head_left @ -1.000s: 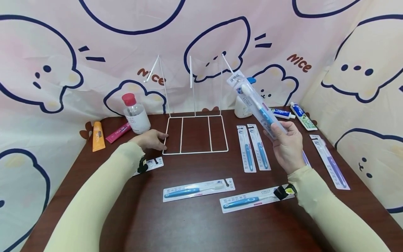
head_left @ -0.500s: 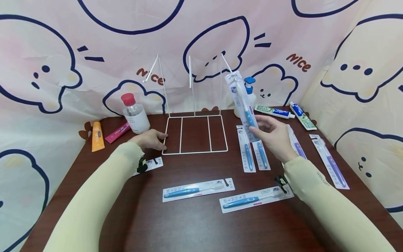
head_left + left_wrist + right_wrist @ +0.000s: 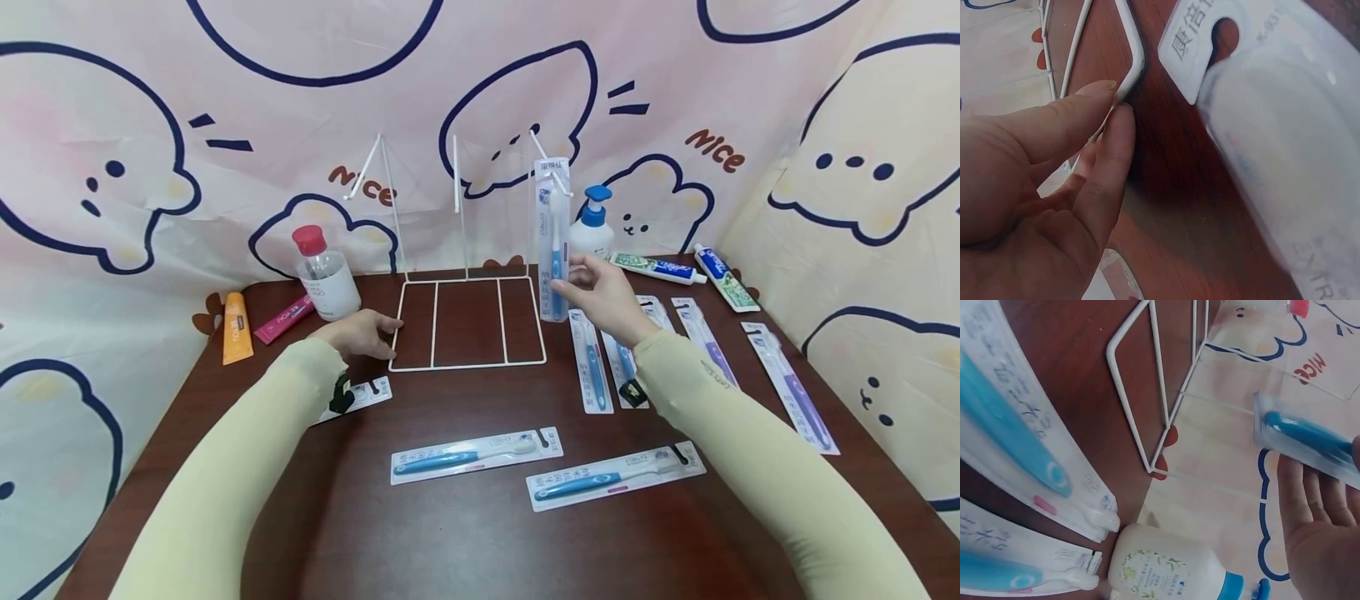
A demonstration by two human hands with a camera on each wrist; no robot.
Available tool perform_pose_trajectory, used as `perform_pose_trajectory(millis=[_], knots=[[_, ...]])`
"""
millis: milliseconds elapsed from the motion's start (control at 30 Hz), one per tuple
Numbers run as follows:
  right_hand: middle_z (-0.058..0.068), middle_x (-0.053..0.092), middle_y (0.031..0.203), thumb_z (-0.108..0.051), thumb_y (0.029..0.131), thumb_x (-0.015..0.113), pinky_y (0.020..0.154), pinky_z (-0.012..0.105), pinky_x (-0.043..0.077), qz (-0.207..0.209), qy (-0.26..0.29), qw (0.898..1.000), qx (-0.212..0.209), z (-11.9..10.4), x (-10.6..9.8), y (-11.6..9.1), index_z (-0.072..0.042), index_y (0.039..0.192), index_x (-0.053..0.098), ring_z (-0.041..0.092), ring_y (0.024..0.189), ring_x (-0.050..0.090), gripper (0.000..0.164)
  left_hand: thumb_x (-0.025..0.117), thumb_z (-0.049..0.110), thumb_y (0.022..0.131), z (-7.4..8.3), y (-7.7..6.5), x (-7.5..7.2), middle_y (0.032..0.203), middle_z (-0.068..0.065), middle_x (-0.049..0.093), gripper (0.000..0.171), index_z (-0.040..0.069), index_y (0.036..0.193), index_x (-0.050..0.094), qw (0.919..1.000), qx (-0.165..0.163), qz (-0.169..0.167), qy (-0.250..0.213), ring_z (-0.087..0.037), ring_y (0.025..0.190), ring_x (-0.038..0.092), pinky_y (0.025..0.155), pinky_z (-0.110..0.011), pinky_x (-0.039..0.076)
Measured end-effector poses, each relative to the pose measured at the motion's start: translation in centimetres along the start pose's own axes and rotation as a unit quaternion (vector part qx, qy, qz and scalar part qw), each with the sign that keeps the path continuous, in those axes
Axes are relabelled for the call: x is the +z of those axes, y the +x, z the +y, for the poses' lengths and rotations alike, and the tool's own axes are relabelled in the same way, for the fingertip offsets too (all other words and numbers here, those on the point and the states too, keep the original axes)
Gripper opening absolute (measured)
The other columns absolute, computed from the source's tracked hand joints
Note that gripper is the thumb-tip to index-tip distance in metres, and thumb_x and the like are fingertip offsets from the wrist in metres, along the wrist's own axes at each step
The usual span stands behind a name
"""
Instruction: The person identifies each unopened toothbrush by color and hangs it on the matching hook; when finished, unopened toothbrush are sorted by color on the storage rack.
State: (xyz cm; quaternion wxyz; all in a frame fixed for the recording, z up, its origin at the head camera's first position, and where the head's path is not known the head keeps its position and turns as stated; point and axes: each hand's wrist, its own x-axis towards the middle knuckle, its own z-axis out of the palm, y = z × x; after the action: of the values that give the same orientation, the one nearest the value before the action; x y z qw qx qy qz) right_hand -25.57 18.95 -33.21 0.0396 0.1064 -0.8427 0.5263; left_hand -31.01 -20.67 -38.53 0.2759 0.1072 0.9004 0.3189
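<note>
While right fingers (image 3: 1294, 494) pinch slim plastic packaging (image 3: 552, 242), left fingers (image 3: 1119, 134) grip wire (image 3: 1132, 30).

There are nine packaged toothbrushes (image 3: 477, 456): eight on the table (image 3: 457, 542), one held up off it. Near the back edge: one wire rack (image 3: 434, 327), three hooks (image 3: 456, 179), two bottles (image 3: 335, 292). Four tubes (image 3: 237, 329): two near the back left corner, two near the back right.
</note>
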Motion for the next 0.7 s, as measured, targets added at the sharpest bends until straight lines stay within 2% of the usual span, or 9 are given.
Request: perform_pose_trajectory(millis=[100, 167, 400, 600, 700], knots=[[0.004, 0.062, 0.108, -0.032, 0.086, 0.063, 0.081, 0.037, 0.048, -0.014, 0.024, 1.0, 0.003, -0.2, 0.3, 1.2, -0.016, 0.123, 0.051, 0.018, 0.098, 0.059, 0.041, 0.071, 0.008, 0.08, 0.0, 0.0, -0.1, 0.138, -0.019, 0.039, 0.066, 0.006, 0.139, 0.04, 1.0, -0.005, 0.002, 0.008, -0.032, 0.123, 0.034, 0.099, -0.048, 0.031], [0.006, 0.062, 0.109, -0.032, 0.088, 0.061, 0.081, 0.039, 0.048, -0.021, 0.032, 0.999, 0.006, -0.4, 0.4, 1.9, -0.013, 0.12, 0.052, 0.021, 0.099, 0.059, 0.039, 0.071, 0.008, 0.079, 0.0, 0.0, -0.2, 0.138, -0.018, 0.039, 0.067, 0.007, 0.139, 0.041, 0.9999, -0.011, 0.005, 0.008, -0.032, 0.123, 0.033, 0.099, -0.049, 0.03], [0.007, 0.059, 0.118, -0.038, 0.089, 0.056, 0.083, 0.037, 0.048, -0.03, 0.011, 0.999, 0.003, -0.6, 0.5, 4.5, -0.011, 0.114, 0.056, 0.02, 0.105, 0.057, 0.036, 0.072, 0.009, 0.079, -0.2, 0.0, -0.3, 0.138, -0.017, 0.039, 0.067, 0.01, 0.139, 0.042, 0.9998, -0.018, 0.01, 0.006, -0.031, 0.123, 0.032, 0.1, -0.048, 0.029], [0.012, 0.056, 0.122, -0.032, 0.092, 0.054, 0.084, 0.046, 0.046, -0.03, 0.009, 0.999, 0.017, -0.2, 0.3, 6.4, -0.008, 0.117, 0.055, 0.026, 0.101, 0.059, 0.035, 0.073, 0.012, 0.078, -0.4, 0.3, -0.1, 0.139, -0.016, 0.038, 0.068, 0.013, 0.139, 0.042, 0.9999, -0.013, 0.008, 0.008, -0.031, 0.126, 0.03, 0.1, -0.05, 0.029], [0.014, 0.056, 0.121, -0.029, 0.093, 0.053, 0.085, 0.045, 0.045, -0.031, 0.013, 0.999, 0.019, 0.0, 0.3, 7.3, -0.006, 0.117, 0.053, 0.029, 0.1, 0.059, 0.033, 0.073, 0.013, 0.079, -0.3, 0.4, -0.1, 0.139, -0.016, 0.039, 0.068, 0.012, 0.139, 0.042, 0.9999, -0.008, 0.006, 0.014, -0.03, 0.123, 0.033, 0.099, -0.049, 0.031]])
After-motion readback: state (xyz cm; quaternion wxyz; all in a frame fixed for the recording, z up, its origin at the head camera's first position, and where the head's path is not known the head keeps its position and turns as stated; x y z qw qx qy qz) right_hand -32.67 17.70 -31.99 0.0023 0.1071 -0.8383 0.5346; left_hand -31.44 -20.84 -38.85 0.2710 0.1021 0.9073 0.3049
